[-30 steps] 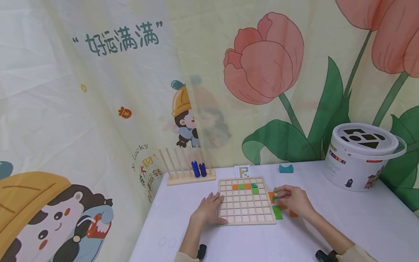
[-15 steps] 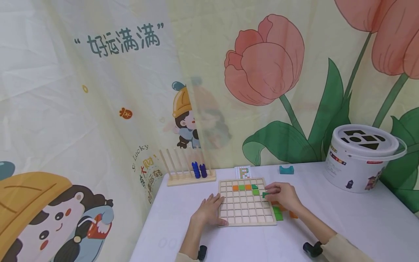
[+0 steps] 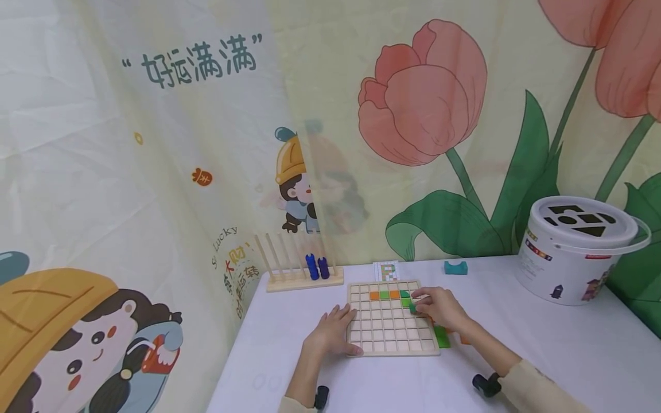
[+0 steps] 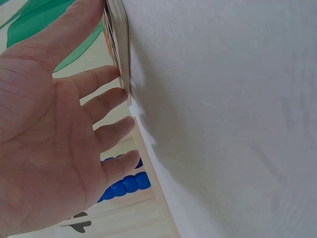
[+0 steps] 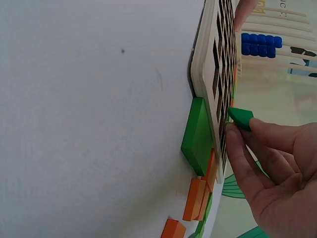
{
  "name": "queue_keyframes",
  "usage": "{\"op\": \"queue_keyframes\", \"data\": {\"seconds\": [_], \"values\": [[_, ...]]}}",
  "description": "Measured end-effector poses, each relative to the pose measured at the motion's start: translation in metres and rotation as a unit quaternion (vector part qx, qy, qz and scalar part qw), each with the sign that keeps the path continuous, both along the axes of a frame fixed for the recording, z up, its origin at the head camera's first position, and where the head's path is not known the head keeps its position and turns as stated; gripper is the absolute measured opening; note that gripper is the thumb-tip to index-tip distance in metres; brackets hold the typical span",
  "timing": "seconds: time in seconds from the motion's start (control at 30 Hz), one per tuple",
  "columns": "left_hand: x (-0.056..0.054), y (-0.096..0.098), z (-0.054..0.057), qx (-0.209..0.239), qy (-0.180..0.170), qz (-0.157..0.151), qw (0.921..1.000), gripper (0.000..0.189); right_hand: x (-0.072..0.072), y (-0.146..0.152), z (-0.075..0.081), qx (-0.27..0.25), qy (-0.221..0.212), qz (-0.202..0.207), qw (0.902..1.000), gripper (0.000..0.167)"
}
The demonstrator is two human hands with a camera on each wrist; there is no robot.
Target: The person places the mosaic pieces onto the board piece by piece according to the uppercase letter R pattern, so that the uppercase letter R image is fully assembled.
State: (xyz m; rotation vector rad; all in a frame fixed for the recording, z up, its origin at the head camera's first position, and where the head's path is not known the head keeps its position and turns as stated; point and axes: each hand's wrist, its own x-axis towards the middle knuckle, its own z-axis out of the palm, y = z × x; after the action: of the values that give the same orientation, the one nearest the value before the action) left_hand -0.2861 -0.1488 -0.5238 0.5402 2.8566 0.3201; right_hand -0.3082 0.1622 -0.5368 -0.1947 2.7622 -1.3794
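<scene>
A square wooden grid board (image 3: 384, 332) lies on the white table. My left hand (image 3: 330, 335) rests along its left side, fingers fairly straight and fingertips at the frame. Over the right part of the grid, my right hand (image 3: 443, 307) pinches a small dark green block (image 5: 241, 118) with a curved side between thumb and fingers. Near the top of the grid is a row of orange and green tiles (image 3: 384, 295), ending in a dark green piece (image 3: 405, 293). A light green tile (image 3: 405, 303) sits below that piece, just above the pinched block.
Loose light green blocks (image 5: 199, 136) and orange blocks (image 5: 195, 198) lie along the board's right edge, partly behind my right hand. A pattern card (image 3: 386, 271), a peg rack (image 3: 304, 280) with blue beads, and a teal block (image 3: 456, 268) stand farther back. A white bucket (image 3: 573, 258) is at right.
My right hand has moved left from the loose blocks onto the board, carrying the dark green block to just below the light green tile. My left hand has stayed at the board's edge.
</scene>
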Motion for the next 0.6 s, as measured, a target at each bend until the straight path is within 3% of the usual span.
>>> {"op": "queue_keyframes", "data": {"seconds": [0.4, 0.6], "values": [[0.001, 0.001, 0.004, 0.009, -0.004, 0.003, 0.9999, 0.1, -0.011, -0.008, 0.006, 0.041, 0.038, 0.008, 0.9984, 0.029], [0.003, 0.001, 0.004, 0.014, -0.008, 0.002, 0.9999, 0.1, -0.018, -0.012, 0.001, 0.045, 0.046, 0.001, 0.9979, 0.03]]}}
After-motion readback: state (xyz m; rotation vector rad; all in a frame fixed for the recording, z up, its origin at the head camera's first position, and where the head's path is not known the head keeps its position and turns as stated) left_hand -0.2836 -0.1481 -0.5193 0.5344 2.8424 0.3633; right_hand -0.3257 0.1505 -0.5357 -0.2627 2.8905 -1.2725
